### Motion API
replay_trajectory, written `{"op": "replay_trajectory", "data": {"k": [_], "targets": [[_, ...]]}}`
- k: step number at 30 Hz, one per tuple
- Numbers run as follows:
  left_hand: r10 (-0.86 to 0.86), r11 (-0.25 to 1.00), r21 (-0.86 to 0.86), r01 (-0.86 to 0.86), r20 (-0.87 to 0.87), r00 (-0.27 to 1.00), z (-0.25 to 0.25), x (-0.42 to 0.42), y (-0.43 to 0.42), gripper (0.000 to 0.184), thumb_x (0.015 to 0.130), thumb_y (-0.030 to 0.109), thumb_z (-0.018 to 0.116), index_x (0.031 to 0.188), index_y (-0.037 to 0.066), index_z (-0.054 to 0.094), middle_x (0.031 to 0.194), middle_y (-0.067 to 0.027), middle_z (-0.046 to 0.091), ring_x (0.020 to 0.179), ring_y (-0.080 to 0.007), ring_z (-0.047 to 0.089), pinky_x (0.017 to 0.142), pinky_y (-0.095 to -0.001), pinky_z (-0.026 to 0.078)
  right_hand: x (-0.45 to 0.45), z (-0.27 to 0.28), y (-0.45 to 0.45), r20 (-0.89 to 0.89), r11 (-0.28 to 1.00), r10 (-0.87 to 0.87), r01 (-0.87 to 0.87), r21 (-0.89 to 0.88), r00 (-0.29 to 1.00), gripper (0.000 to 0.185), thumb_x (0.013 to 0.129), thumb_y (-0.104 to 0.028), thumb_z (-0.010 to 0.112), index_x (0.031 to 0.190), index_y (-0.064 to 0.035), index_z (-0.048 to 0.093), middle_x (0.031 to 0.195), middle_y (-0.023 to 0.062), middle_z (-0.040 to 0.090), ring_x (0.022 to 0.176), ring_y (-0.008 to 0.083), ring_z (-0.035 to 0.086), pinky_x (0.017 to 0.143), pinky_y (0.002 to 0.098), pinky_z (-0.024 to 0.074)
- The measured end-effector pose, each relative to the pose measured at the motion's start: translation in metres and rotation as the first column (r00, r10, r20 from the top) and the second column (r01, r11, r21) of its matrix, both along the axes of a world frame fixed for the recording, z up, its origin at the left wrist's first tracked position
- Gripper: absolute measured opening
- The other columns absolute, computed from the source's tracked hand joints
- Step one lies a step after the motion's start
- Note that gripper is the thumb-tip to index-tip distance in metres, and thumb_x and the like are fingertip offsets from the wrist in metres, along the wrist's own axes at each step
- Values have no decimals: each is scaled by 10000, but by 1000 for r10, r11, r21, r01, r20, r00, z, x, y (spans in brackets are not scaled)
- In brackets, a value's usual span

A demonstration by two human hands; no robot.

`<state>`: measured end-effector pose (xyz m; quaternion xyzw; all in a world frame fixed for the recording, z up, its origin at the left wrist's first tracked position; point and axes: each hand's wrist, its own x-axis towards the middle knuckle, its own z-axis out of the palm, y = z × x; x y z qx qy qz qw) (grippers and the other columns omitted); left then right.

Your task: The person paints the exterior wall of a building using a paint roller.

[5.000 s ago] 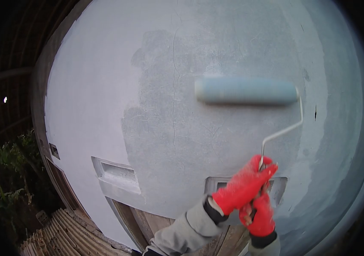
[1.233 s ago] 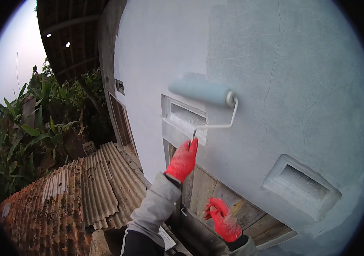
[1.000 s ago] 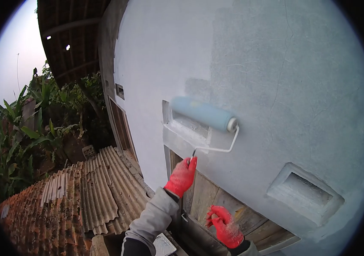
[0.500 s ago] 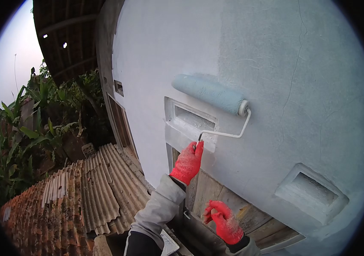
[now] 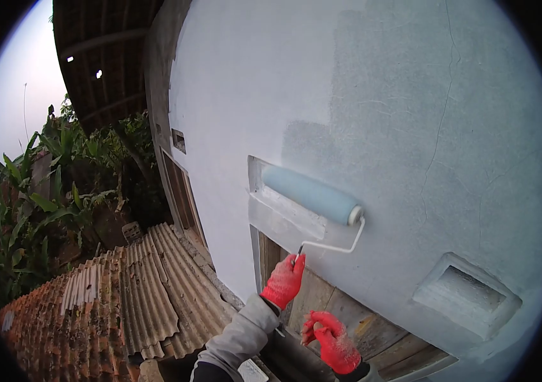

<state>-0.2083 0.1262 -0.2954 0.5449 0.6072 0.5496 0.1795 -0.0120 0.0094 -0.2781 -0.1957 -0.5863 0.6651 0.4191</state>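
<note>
My left hand (image 5: 284, 280), in a red glove, is closed round the handle of a paint roller (image 5: 312, 194). The roller's light blue sleeve lies against the wall (image 5: 385, 159), across the upper part of a recessed vent opening (image 5: 290, 210). Its white wire frame bends down from the right end to my hand. A darker damp-looking patch (image 5: 307, 143) shows on the wall just above the sleeve. My right hand (image 5: 333, 342), also gloved in red, is low in front of the wooden boards. Its fingers are curled, and whether anything is in them is hidden.
A second recessed opening (image 5: 465, 293) is at the lower right. Wooden boards (image 5: 373, 328) lie below the wall. Corrugated sheets (image 5: 150, 286) and red tiles (image 5: 61, 325) form a roof at lower left, with plants (image 5: 48, 184) beyond. Part of a white tray (image 5: 253, 371) shows below.
Over the last half second the roller and my left hand have moved down, from above the vent opening to across it. Earlier, both hands were together on the handle; my right hand has since come off.
</note>
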Motion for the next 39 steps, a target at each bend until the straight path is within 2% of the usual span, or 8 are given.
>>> {"op": "replay_trajectory", "data": {"k": [9, 13, 16, 19, 24, 25, 30, 39], "targets": [[56, 998, 38, -53, -90, 994, 87, -7, 0, 389, 981, 395, 498, 926, 17, 570, 732, -244, 589, 787, -452, 585, 658, -501, 442, -7, 1, 1, -44, 999, -35, 36, 21, 998, 325, 1007, -235, 529, 1295, -85, 542, 1047, 63, 619, 858, 152, 598, 735, 308, 520], [58, 955, 298, -20, -119, 991, 171, -6, 16, 435, 1001, 383, 485, 863, -21, 564, 643, -195, 517, 612, -318, 537, 597, -393, 416, -8, -4, 2, -106, 998, -39, 44, 41, 994, 296, 1007, -220, 528, 1269, -84, 553, 1031, 61, 616, 820, 147, 595, 716, 305, 520], [-14, 990, 138, 16, -15, 1000, 216, 4, 9, 481, 990, 452, 488, 829, 8, 578, 586, -47, 471, 571, -155, 482, 571, -340, 407, -1, 9, 4, -9, 999, -54, 54, -5, 998, 292, 998, -190, 501, 1226, -11, 534, 966, 116, 617, 803, 228, 634, 719, 370, 539], [-108, 990, 90, 107, 10, 994, 169, 11, -2, 535, 990, 490, 430, 955, -15, 604, 833, -250, 598, 849, -426, 575, 746, -437, 449, -3, -8, 2, -102, 999, -41, 40, -16, 994, 282, 1002, -197, 534, 1261, -89, 559, 1002, 60, 626, 809, 152, 603, 715, 308, 524], [-88, 976, -196, 98, 56, 995, 154, 15, -35, 538, 970, 523, 466, 987, 9, 628, 748, -183, 610, 749, -324, 612, 728, -395, 477, -4, -19, 5, -122, 983, 39, -60, -173, 992, 271, 996, -195, 543, 1244, -90, 572, 962, 60, 642, 804, 164, 616, 708, 317, 529], [-38, 999, 14, 38, 9, 999, 152, 5, -15, 519, 942, 554, 506, 763, 71, 562, 591, -33, 521, 517, -141, 521, 532, -308, 442, -4, -19, 5, -102, 979, 57, -76, -189, 993, 269, 994, -201, 547, 1236, -88, 577, 956, 61, 647, 805, 167, 621, 706, 319, 531], [-96, 994, 58, 89, 142, 985, 286, 1, -18, 489, 952, 512, 513, 755, 65, 491, 575, -5, 448, 457, -132, 446, 446, -301, 391, -12, -13, 6, -150, 983, 60, -85, -163, 987, 268, 991, -226, 554, 1219, -88, 583, 963, 61, 648, 794, 159, 620, 693, 311, 528], [-21, 998, -66, 22, 7, 1000, 103, -4, -22, 513, 947, 552, 498, 751, 83, 565, 586, -8, 516, 498, -144, 506, 508, -289, 419, 10, -48, -8, -283, 950, 90, -168, -263, 955, 272, 988, -249, 562, 1210, -95, 587, 935, 57, 643, 759, 158, 621, 674, 290, 519]]}}
